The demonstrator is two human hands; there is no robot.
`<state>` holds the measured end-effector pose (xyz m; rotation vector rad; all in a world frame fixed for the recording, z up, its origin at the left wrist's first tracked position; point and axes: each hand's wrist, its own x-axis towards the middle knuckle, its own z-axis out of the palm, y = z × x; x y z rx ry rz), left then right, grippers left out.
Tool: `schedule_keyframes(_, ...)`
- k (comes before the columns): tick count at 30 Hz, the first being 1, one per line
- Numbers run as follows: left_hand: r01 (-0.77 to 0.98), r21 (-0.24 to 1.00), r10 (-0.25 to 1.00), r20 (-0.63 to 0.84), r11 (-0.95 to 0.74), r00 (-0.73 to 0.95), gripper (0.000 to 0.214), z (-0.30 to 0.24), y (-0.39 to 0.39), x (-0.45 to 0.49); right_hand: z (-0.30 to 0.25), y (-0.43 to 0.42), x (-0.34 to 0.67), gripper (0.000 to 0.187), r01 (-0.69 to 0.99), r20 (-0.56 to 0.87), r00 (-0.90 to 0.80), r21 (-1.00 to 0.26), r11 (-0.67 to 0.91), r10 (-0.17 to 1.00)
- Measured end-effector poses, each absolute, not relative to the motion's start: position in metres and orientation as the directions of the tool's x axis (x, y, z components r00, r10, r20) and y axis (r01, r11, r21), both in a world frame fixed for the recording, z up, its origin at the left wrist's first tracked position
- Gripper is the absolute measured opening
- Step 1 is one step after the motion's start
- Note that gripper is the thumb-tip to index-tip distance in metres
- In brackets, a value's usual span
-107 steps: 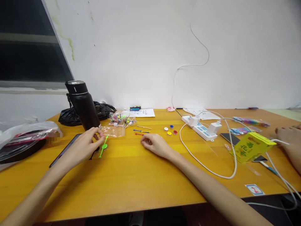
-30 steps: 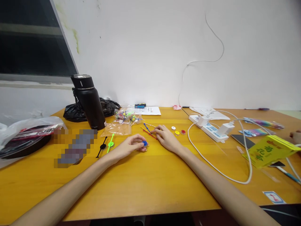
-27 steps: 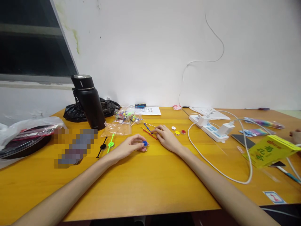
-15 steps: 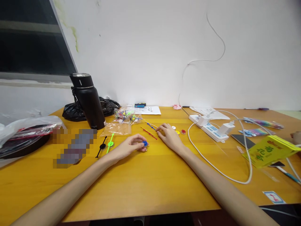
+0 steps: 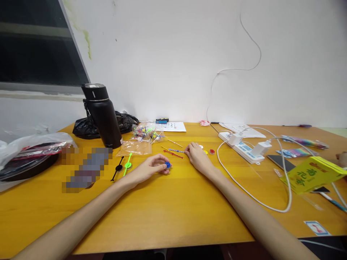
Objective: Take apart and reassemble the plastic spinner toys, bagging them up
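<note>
My left hand (image 5: 148,169) rests on the yellow table (image 5: 168,213), its fingers pinched round a small blue disc (image 5: 167,165). My right hand (image 5: 197,157) lies a little further back, fingertips closed on the end of a thin blue stick (image 5: 175,150) that points left. A red stick (image 5: 173,154) lies just in front of the blue one. A green stick with a disc (image 5: 127,164) and a black stick with a disc (image 5: 117,168) lie left of my left hand. Small white, yellow and red discs (image 5: 211,151) sit just behind my right hand.
A black flask (image 5: 103,117) stands at the back left, with clear bags of coloured parts (image 5: 142,135) beside it. A white power strip (image 5: 241,148) with chargers and a looping cable (image 5: 271,207) is at the right. A yellow carton (image 5: 309,175) and another person's hand (image 5: 341,157) are at far right.
My right hand has taken the blue stick and drawn it to the right, turning it level. My left hand has stayed on the blue disc.
</note>
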<state>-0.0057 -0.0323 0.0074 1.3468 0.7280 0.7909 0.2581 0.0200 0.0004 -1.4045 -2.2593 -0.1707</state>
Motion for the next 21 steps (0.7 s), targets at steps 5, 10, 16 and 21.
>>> schedule_keyframes(5, -0.062, 0.997, 0.837, -0.013, 0.055, 0.547, 0.034, 0.011, -0.034, -0.005, -0.006, 0.021, 0.259, 0.020, 0.866, 0.432, -0.402, -0.105, 0.488, 0.807)
schedule_keyframes(10, -0.071, 0.996, 0.840, -0.008, 0.055, 0.543, 0.033, 0.011, -0.035, -0.004, -0.003, 0.025, 0.260, 0.019, 0.839, 0.488, -0.347, -0.220, 0.498, 0.801)
schedule_keyframes(16, -0.090, 0.994, 0.844, -0.002, 0.059, 0.537, 0.035, 0.010, -0.035, -0.003, 0.000, 0.038, 0.249, 0.022, 0.702, 0.553, -0.302, -0.422, 0.574, 0.776)
schedule_keyframes(21, -0.102, 0.993, 0.840, 0.004, 0.061, 0.542, 0.036, 0.013, -0.036, -0.003, -0.007, 0.065, 0.228, 0.021, 0.578, 0.464, -0.316, -0.597, 0.556, 0.827)
